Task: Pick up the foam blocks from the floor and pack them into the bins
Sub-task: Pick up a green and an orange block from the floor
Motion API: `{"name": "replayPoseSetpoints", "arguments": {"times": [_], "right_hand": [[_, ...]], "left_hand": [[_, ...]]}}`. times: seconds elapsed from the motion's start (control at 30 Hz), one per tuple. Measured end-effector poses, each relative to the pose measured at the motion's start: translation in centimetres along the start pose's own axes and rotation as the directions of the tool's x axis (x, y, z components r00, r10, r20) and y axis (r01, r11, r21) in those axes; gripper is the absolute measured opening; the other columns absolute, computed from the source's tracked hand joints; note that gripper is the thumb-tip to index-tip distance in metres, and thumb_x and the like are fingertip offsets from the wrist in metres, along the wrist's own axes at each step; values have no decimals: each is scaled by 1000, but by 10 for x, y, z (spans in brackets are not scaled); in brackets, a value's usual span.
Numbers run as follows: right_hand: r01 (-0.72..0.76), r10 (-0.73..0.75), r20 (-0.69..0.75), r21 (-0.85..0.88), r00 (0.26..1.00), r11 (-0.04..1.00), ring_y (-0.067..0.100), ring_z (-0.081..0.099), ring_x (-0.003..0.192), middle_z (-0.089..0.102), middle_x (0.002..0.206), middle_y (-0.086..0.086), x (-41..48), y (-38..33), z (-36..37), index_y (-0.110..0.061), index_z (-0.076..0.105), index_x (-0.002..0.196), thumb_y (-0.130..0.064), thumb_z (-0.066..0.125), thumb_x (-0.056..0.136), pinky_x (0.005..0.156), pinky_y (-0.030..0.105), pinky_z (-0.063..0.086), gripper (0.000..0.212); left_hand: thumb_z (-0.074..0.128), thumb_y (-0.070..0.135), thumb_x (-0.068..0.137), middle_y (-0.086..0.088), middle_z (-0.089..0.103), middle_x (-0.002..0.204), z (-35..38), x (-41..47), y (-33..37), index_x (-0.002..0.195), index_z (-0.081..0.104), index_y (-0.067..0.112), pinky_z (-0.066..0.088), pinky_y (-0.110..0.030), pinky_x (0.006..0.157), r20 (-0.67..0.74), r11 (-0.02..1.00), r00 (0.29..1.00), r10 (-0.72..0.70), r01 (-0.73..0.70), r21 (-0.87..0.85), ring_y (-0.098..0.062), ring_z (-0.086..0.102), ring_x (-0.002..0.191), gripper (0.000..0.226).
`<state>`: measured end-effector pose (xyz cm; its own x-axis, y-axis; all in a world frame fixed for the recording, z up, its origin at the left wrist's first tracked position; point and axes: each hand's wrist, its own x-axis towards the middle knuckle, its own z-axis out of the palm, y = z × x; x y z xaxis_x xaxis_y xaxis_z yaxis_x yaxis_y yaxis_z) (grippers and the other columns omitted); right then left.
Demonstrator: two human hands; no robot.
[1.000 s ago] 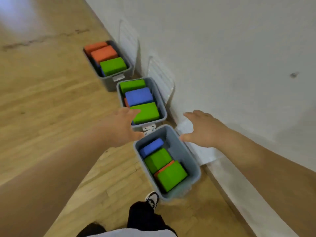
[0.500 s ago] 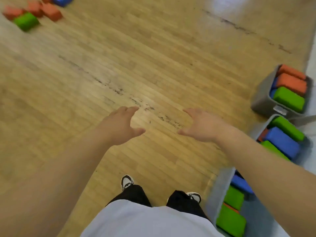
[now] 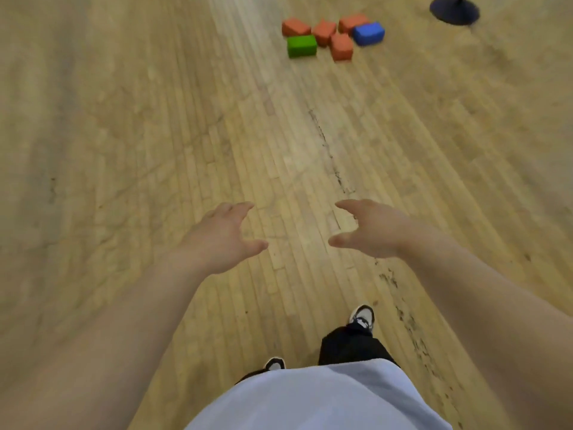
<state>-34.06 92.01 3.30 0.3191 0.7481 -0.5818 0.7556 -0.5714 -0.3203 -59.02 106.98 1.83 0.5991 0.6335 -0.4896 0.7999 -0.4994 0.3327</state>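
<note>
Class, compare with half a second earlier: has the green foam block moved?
No. The green block still lies beside the same orange blocks on the floor; only the camera turned, sliding them rightward in view.

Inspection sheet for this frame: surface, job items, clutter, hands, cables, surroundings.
Surface: wooden floor, dark scuff line running along it.
Job's things: four orange blocks, a green block and a blue block clustered far ahead on the floor; bins out of view.
Clutter: nothing seen.
Hands: left hand and right hand open, empty, held out in front.
Cables: nothing seen.
Surroundings: dark round stand base at top right.
</note>
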Motion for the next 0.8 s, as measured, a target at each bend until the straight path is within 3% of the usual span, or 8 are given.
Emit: {"name": "replayPoseSetpoints", "arguments": {"times": [0.33,0.53,0.8], "right_hand": [[78,-78,0,-33,997,996,24,50,135,32,163,-1,163,92,-145,-33,25,160,-60,69,87,101,38,43,89],[113,-112,16,-63,994,992,24,41,143,32,163,0,238,138,-260,-32,25,160,-59,70,87,111,41,38,90],[148,-148,8,-41,989,988,23,37,147,30,164,-2,363,145,-350,-34,26,159,-59,69,87,113,41,36,88]], "left_hand": [[61,69,87,3,24,166,-66,174,93,160,18,38,33,-46,119,-65,995,994,-92,88,-50,-22,29,150,91],[62,66,89,4,20,167,-117,262,169,162,16,36,31,-41,119,-63,989,993,-104,97,-109,-19,27,150,91],[63,65,89,2,22,167,-188,399,190,161,18,36,33,-44,118,-77,989,989,-124,117,-86,-21,28,151,90]]}}
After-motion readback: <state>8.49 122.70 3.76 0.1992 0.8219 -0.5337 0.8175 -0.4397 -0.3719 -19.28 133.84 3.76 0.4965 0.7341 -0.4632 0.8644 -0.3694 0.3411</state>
